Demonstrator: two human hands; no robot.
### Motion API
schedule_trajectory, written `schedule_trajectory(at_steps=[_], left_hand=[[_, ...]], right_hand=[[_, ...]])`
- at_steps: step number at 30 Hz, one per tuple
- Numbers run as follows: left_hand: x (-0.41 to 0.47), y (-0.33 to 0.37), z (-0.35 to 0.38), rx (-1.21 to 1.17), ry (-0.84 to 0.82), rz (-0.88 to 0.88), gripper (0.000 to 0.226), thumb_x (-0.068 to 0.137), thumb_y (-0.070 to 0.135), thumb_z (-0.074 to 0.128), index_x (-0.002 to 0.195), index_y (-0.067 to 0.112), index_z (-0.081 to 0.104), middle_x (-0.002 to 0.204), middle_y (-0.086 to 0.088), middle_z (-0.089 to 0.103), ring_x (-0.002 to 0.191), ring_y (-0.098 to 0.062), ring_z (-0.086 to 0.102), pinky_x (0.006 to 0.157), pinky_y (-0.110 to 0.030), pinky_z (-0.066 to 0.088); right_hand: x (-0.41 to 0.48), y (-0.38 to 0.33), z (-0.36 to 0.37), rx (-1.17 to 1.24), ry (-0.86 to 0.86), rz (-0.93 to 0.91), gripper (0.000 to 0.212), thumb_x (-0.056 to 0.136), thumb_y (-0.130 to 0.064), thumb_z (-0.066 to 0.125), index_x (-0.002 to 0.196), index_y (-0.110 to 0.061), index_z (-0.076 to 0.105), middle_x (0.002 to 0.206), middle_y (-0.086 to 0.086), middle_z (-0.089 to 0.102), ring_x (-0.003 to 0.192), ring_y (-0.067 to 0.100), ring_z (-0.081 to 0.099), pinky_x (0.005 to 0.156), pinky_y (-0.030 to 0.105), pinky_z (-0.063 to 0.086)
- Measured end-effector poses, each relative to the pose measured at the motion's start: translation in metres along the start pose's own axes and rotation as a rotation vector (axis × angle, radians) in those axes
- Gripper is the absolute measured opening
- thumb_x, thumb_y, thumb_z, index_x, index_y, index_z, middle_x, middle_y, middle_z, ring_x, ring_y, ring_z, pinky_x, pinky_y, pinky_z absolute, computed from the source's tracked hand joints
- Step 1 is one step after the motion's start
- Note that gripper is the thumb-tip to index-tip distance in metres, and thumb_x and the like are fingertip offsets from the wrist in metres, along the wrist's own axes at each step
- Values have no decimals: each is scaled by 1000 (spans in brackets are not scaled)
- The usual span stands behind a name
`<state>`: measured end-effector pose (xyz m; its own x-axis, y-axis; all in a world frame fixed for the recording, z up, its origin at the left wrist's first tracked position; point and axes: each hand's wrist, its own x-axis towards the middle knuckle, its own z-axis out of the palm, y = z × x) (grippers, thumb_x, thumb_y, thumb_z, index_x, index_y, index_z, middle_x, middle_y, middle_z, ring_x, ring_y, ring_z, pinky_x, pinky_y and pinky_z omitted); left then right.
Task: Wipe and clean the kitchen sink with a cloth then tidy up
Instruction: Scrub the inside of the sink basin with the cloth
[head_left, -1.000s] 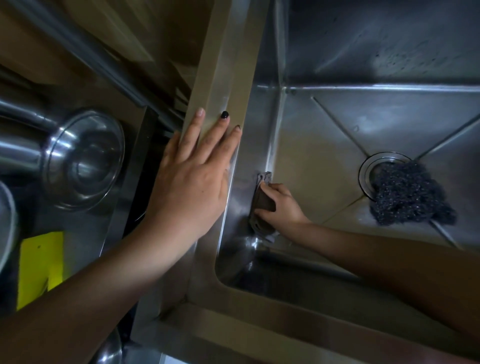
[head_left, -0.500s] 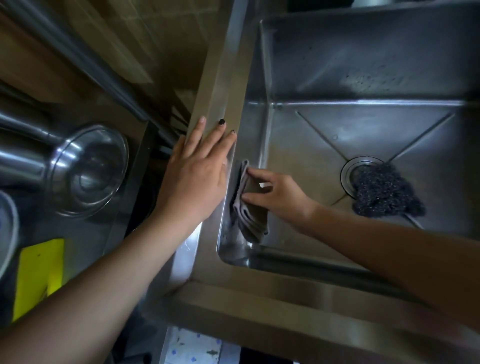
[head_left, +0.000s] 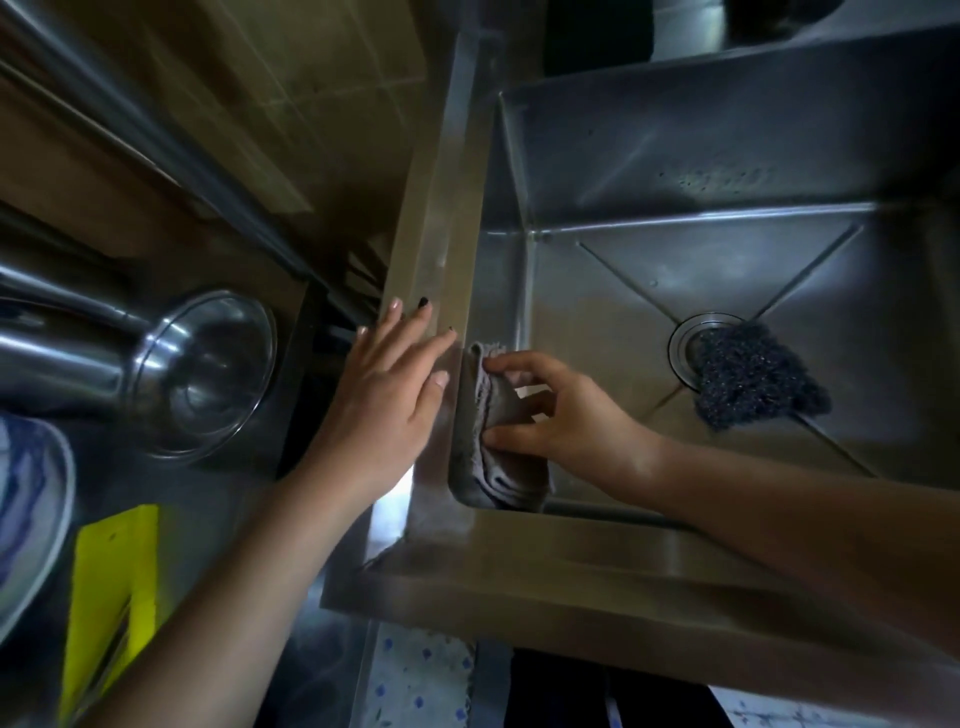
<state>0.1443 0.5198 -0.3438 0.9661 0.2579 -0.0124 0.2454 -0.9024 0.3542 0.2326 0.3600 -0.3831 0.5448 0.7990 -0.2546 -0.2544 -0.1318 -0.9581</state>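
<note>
**Two hands at the sink's left wall**

Most of what we see is the stainless steel sink (head_left: 675, 156), a deep square basin with creases running from its corners down to the drain (head_left: 684, 332) in the floor. Its flat left rim (head_left: 436, 218) runs away from us, and the near rim crosses the bottom of the view.

To the left of the sink we find a steel bowl (head_left: 202, 374) lying on its side with its mouth turned towards us. Below it, at the frame edge, is a blue-patterned plate (head_left: 26, 509). Just beside the plate lies a flat yellow thing (head_left: 109, 597) that we cannot name.

On the left rim, the left hand (head_left: 387, 395) lies palm down. Its fingers are straight and slightly apart and grip nothing.

Inside the basin, the right hand (head_left: 566, 415) reaches in from the right. We see its fingers and thumb curled onto the grey cloth (head_left: 498, 462), holding it against the sink's left inner wall near the front corner. The cloth is folded. Its upper edge comes up just under the rim, beside the left hand's fingertips, and its lower folds hang towards the floor of the basin.

Well apart from both hands, a dark scouring pad (head_left: 748, 379) rests on the basin floor, partly covering the drain.
</note>
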Motion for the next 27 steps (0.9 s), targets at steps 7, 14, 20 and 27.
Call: schedule_trajectory(at_steps=[7, 14, 20, 27], left_hand=[[-18, 1, 9, 127, 53, 18, 50, 90, 26, 27, 129, 6, 52, 146, -13, 37, 139, -27, 17, 112, -46, 14], [-19, 4, 10, 239, 29, 20, 51, 90, 22, 28, 137, 12, 43, 148, -11, 32, 140, -33, 19, 113, -48, 18], [-19, 5, 10, 283, 15, 6, 51, 91, 22, 28, 140, 14, 38, 150, -9, 30, 142, -32, 16, 113, -45, 18], [-19, 6, 9, 311, 8, 5, 48, 93, 20, 32, 141, 14, 36, 151, -7, 28, 142, -30, 16, 113, -42, 18]], right_hand=[[9, 3, 9, -67, -63, 1, 55, 61, -5, 84, 89, -33, 47, 93, -3, 51, 76, 4, 51, 65, 7, 45], [14, 12, 16, -243, -62, -95, 64, 55, -17, 89, 89, -36, 38, 113, 13, 48, 99, 24, 51, 87, 27, 46], [18, 21, 15, -231, -59, -140, 64, 52, -12, 89, 86, -33, 39, 108, 6, 45, 96, 20, 50, 82, 20, 44], [25, 47, 13, -236, -98, -111, 64, 51, -15, 89, 87, -34, 39, 102, -10, 40, 90, 6, 47, 69, 4, 42]])
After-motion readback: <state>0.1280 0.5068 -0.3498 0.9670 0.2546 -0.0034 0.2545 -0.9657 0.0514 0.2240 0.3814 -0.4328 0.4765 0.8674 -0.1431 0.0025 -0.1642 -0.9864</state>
